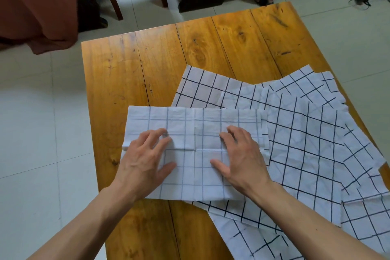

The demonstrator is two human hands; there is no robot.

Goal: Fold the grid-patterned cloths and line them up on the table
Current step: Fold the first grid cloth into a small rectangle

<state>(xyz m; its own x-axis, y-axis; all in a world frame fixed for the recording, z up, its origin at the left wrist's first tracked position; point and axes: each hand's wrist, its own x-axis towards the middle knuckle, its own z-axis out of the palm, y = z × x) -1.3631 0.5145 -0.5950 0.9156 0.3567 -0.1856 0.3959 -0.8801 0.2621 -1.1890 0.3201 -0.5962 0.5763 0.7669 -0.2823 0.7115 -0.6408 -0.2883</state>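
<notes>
The top grid-patterned cloth (194, 150) lies on the desk (147, 65), long axis running left-right. Left hand (145, 158) and right hand (238, 156) press it flat-fingered, flanking the centre crease, equally near.

Two bare forearms enter from the bottom edge, with no sleeve showing anywhere along them (whatever is worn ends above the lower frame edge). The left hand (145, 157) and right hand (240, 157) are bare as well, with short, unpainted nails and faint tendon lines on their backs.
</notes>
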